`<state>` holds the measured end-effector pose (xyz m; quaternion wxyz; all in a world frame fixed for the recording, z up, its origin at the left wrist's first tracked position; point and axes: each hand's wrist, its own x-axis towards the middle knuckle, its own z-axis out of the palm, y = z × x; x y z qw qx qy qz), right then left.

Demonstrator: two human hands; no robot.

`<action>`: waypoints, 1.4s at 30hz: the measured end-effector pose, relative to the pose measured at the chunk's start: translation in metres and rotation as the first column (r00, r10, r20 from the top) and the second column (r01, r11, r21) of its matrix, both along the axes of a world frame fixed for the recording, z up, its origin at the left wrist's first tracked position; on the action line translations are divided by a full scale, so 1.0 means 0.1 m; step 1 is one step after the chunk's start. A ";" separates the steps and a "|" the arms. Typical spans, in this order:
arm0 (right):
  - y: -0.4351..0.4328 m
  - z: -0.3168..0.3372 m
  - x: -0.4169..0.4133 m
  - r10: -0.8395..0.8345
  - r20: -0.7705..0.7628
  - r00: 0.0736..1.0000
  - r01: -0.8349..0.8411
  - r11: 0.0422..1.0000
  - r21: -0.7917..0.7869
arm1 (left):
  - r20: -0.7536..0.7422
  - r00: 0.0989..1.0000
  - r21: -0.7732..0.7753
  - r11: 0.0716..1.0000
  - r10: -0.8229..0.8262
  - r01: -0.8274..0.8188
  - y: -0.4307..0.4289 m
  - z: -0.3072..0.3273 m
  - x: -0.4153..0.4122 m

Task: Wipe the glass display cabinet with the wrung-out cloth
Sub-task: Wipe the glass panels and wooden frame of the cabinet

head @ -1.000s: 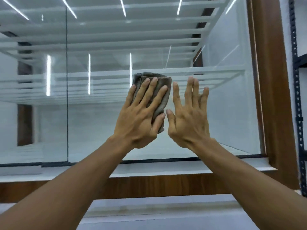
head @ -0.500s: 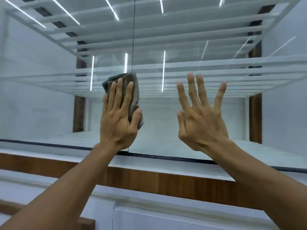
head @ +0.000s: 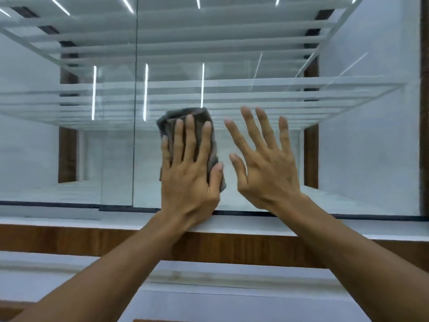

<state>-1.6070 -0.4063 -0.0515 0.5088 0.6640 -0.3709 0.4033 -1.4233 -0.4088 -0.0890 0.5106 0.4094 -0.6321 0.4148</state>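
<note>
A folded grey-brown cloth (head: pixel 199 117) lies flat against the front pane of the glass display cabinet (head: pixel 348 147). My left hand (head: pixel 190 168) presses the cloth onto the glass with straight, spread fingers, its thumb along the cloth's right edge. Just to the right, my right hand (head: pixel 267 163) is held up with its fingers spread and holds nothing; whether it touches the pane I cannot tell. Both hands are low on the pane, close to its black bottom rail (head: pixel 255 213).
Glass shelves (head: pixel 232 89) with strip-light reflections run across the inside. A vertical pane seam (head: pixel 134 112) stands left of the cloth. Below the glass are a white ledge (head: pixel 267 225) and a wooden band (head: pixel 232 249). A wooden post (head: pixel 424 112) frames the right side.
The left hand with the cloth has slid lower on the pane, toward the bottom rail and nearer the right hand. The view has shifted, so the pane seam now lies left of the cloth.
</note>
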 end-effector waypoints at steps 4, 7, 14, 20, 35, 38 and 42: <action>0.04 -0.05 -0.45 -0.009 0.097 0.995 0.010 1.000 -0.011 | 0.249 0.968 -0.054 0.999 0.016 -0.002 -0.01 0.31 -0.34; 0.04 -0.01 -0.68 -0.010 0.145 0.989 0.012 1.000 -0.012 | -0.030 1.000 -0.012 1.000 -0.008 0.008 0.00 0.54 -0.63; 0.08 0.02 -1.18 -0.012 0.208 0.978 0.018 0.999 -0.030 | 0.360 0.933 -0.043 0.999 0.005 0.012 0.05 0.22 -1.16; 0.20 0.11 -1.92 -0.201 0.254 0.946 0.216 0.976 -0.030 | 0.208 0.975 0.004 0.997 -0.072 0.072 0.10 0.67 -2.02; 0.31 -0.17 -2.72 0.024 0.309 0.951 0.008 0.995 -0.102 | 0.504 0.860 0.012 0.996 -0.081 0.087 0.18 0.59 -3.07; 0.35 -0.45 -2.72 -0.031 0.327 0.944 0.049 0.998 -0.048 | 0.556 0.827 0.015 0.996 -0.083 0.090 0.18 0.50 -3.02; 0.43 -0.87 -2.69 -0.063 0.355 0.933 0.059 0.998 0.022 | 0.645 0.758 0.031 0.995 -0.095 0.099 0.19 0.23 -2.88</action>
